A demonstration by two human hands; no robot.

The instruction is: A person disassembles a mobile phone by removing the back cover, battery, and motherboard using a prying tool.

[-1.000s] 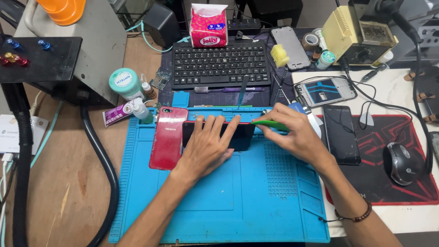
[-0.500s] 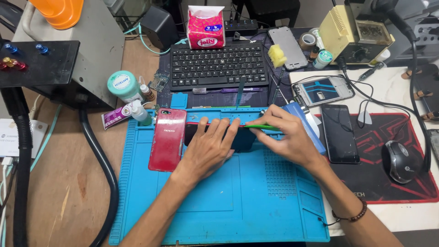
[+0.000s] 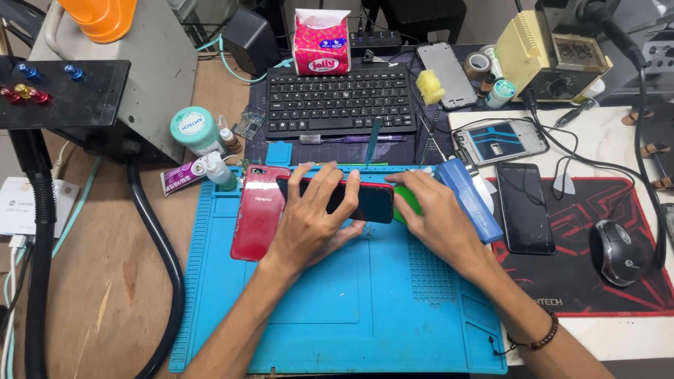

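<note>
A black phone [image 3: 368, 202] with a red rim lies crosswise at the far edge of the blue work mat [image 3: 337, 309]. My left hand [image 3: 309, 221] lies flat on top of it, fingers spread, pressing it down. My right hand [image 3: 432, 217] sits at the phone's right end, closed on a green tool [image 3: 404, 203] held against that edge. A red phone back cover [image 3: 258, 210] lies face down just left of my left hand, touching the black phone's left end.
A blue box [image 3: 469, 200] lies right of my right hand. Another dark phone [image 3: 524, 207] and a mouse [image 3: 616, 251] rest on the red-black pad. A keyboard [image 3: 340, 102], tissue pack [image 3: 321, 42], small bottles [image 3: 217, 172] and a black hose [image 3: 158, 238] surround the mat.
My right hand has slid with the green tool from the phone's far edge round to its right end. My left hand stays pressed on the phone.
</note>
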